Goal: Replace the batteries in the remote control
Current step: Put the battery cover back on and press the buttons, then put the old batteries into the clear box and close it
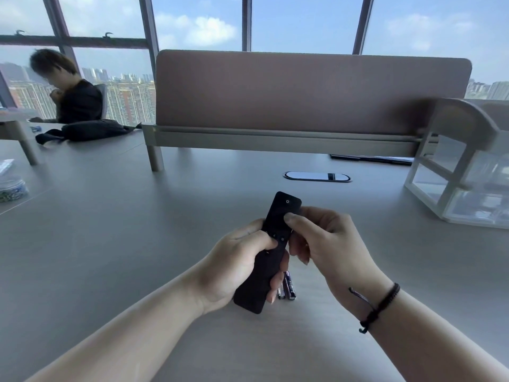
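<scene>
From the head camera, a slim, matte black plastic remote control (pixel 271 252) with rounded corners is held above the smooth grey desk (pixel 110 244), button face up and its power symbol at the far end. The left hand (pixel 237 267) wraps the lower half, fingers curled round the underside and thumb pressed on the face near the small buttons. The right hand (pixel 321 244) pinches the upper part, thumb on top and fingers curled against the right edge; a braided black cord bracelet (pixel 381 306) circles that wrist. Two small cylindrical batteries with dark purple wrappers (pixel 287 286) lie side by side on the desk just beneath the remote, partly hidden by the left fingers.

Bare desk surrounds the hands on every side. An oval cable port (pixel 316 177) sits beyond the remote, a brownish fabric divider panel (pixel 303 92) behind it, and a white-framed clear drawer unit (pixel 462 183) at the right edge. Tall windows show sky and towers; another person sits far left.
</scene>
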The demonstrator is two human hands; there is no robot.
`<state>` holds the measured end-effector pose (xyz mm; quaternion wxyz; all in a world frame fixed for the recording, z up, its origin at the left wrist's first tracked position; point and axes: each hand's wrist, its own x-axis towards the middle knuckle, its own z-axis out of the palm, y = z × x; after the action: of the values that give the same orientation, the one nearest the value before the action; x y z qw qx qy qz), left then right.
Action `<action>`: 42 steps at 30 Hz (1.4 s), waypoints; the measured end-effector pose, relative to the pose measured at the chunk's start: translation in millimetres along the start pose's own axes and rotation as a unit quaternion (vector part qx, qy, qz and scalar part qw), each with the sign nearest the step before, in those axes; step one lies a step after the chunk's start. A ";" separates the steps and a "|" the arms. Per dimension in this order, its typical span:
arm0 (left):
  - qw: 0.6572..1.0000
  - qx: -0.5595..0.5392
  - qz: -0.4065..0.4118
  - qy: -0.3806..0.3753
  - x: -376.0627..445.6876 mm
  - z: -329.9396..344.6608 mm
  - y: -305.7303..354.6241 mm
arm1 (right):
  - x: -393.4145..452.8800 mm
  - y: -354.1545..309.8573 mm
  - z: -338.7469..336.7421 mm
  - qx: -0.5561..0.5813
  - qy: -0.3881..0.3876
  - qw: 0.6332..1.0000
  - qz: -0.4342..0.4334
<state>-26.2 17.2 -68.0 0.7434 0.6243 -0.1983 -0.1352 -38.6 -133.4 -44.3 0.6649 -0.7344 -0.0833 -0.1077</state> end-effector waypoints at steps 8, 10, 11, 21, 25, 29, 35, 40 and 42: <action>0.999 0.029 -0.011 0.014 -3.4 0.7 7.2 | -1.1 2.7 1.5 -0.005 0.004 1.000 -0.004; 0.998 0.043 -0.003 0.048 -3.1 0.4 6.9 | 0.6 5.2 2.1 0.000 0.022 1.000 0.002; 0.995 0.059 0.004 0.075 -1.7 -0.6 6.3 | 2.2 6.9 1.9 0.001 0.032 0.999 0.005; 0.826 0.492 0.003 0.276 8.4 -39.6 -4.3 | 10.4 19.6 -3.1 0.001 0.059 0.998 0.018; 0.784 0.557 -0.040 0.271 10.9 -46.5 -10.6 | 11.7 22.1 -4.5 -0.004 0.065 0.998 0.022; 0.748 0.609 -0.063 0.258 12.2 -50.3 -11.9 | 13.4 23.5 -6.1 -0.025 0.069 0.997 0.016; 0.719 0.636 0.024 0.279 9.3 -42.0 -7.4 | 17.1 24.3 -12.2 -0.126 0.112 0.986 -0.003; 0.746 0.627 0.109 0.198 -5.3 -7.7 3.1 | 27.7 25.1 -32.9 -0.246 0.210 0.946 -0.033; 0.734 0.658 0.089 0.143 -10.3 4.5 -0.7 | 31.9 28.6 -42.7 -0.302 0.249 0.919 -0.048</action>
<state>-37.3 17.8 -69.4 0.1752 0.9490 -0.1835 0.1870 -2.3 -179.5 -59.2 0.4049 -0.8451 0.0862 -0.3384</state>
